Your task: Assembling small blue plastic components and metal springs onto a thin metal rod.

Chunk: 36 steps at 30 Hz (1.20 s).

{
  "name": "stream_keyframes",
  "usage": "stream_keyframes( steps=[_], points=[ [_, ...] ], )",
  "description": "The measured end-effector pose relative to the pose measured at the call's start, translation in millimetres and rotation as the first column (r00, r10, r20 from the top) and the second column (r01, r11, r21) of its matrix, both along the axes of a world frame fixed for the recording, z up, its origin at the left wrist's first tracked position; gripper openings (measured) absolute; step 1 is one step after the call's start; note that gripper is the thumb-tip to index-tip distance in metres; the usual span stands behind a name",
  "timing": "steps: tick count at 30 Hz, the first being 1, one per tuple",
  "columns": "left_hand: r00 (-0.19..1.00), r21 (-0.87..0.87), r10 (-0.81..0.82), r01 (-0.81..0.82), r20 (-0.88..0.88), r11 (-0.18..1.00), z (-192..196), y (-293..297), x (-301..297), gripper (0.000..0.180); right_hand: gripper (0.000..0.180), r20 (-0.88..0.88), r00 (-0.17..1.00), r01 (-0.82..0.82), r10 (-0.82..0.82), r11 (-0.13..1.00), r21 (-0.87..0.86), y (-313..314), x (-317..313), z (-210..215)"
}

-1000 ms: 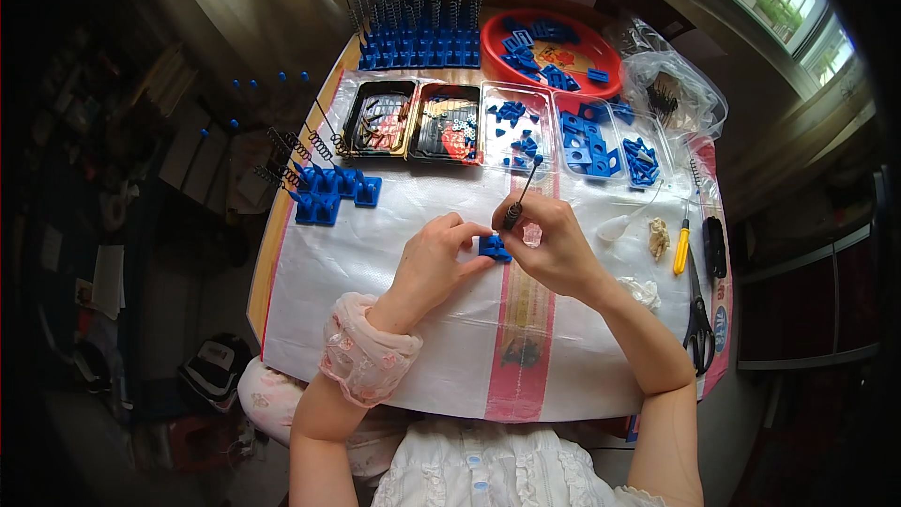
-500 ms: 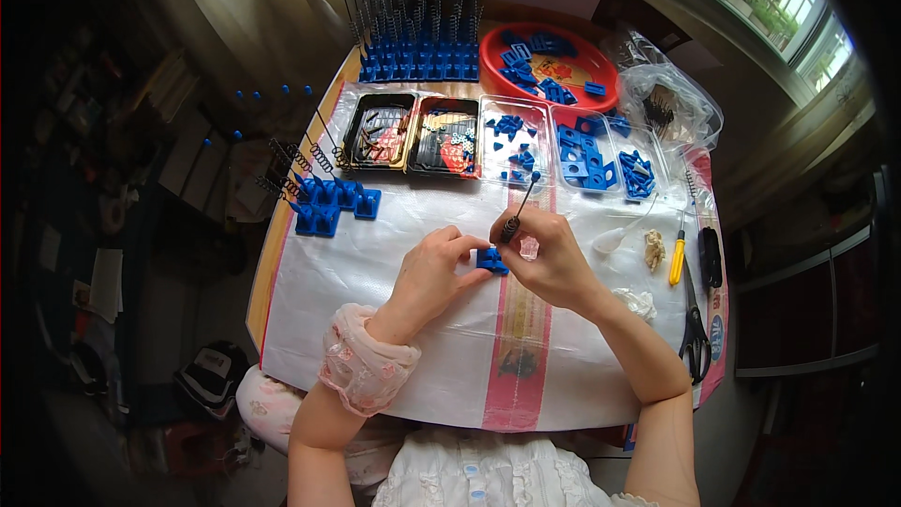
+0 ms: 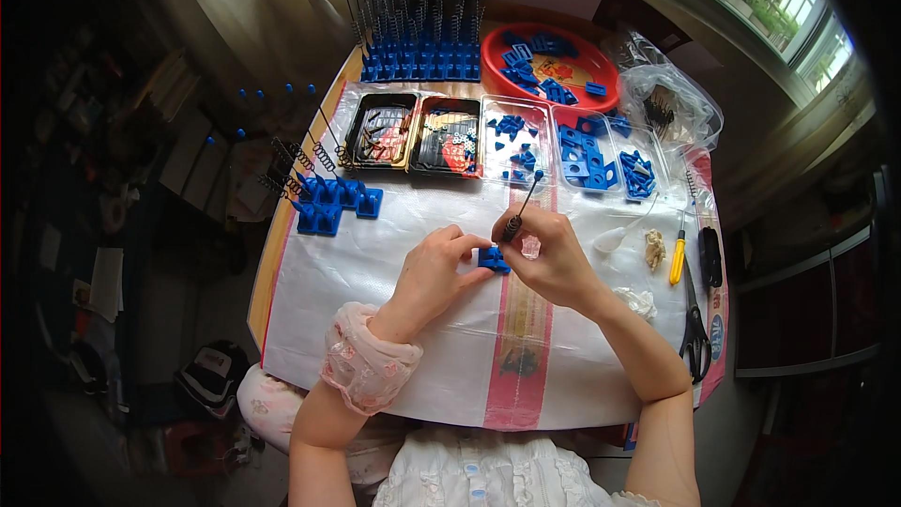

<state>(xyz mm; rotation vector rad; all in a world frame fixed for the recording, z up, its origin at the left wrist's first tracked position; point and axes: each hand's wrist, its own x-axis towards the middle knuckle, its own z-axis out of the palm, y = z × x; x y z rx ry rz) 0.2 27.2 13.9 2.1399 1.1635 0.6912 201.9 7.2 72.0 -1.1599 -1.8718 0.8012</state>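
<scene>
My left hand [image 3: 434,272] pinches a small blue plastic base [image 3: 492,260] between thumb and fingers, low over the middle of the table. In the fingers of my right hand [image 3: 556,258] is a black spring [image 3: 511,226] around a thin rod with a blue tip [image 3: 539,175]. The rod leans up and to the right. Its lower end is at the blue base, partly covered by my fingertips, so I cannot tell whether it sits inside. At the left stand several blue bases [image 3: 321,216] with springs and blue-tipped rods.
Behind my hands run black trays [image 3: 414,145] and clear trays [image 3: 485,136] of small parts. Farther back are a red basin [image 3: 610,94] of blue pieces and rows of upright spring assemblies [image 3: 422,66]. A yellow-handled screwdriver [image 3: 677,263], black scissors [image 3: 695,347] and a white spoon [image 3: 608,241] lie right.
</scene>
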Motion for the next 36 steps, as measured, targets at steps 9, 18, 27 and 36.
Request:
stream_keyframes(
  steps=[9, 18, 27, 36],
  points=[
    [1.000, -0.002, -0.002, 0.002, -0.006, 1.000, 0, 0, 0, 0.032, 0.011, -0.001, 1.000, -0.003, 0.003, 1.000, 0.005, 0, 1, -1],
    [0.996, 0.028, -0.006, 0.004, 0.087, 1.000, 0, 2, -1, 0.043, 0.010, -0.002, 1.000, -0.005, 0.005, 1.000, -0.002, 0, 1, -1],
    [0.885, -0.201, -0.051, 0.161, 0.463, 0.966, 15, 2, 6, 0.071, 0.009, -0.013, 1.000, 0.006, -0.006, 1.000, 0.021, 0, 1, -6],
    [0.887, -0.133, -0.125, 0.203, 0.444, 0.970, 21, -1, 8, 0.064, 0.010, -0.041, 0.999, 0.009, -0.008, 1.000, 0.027, 0, -1, -6]
  ],
)
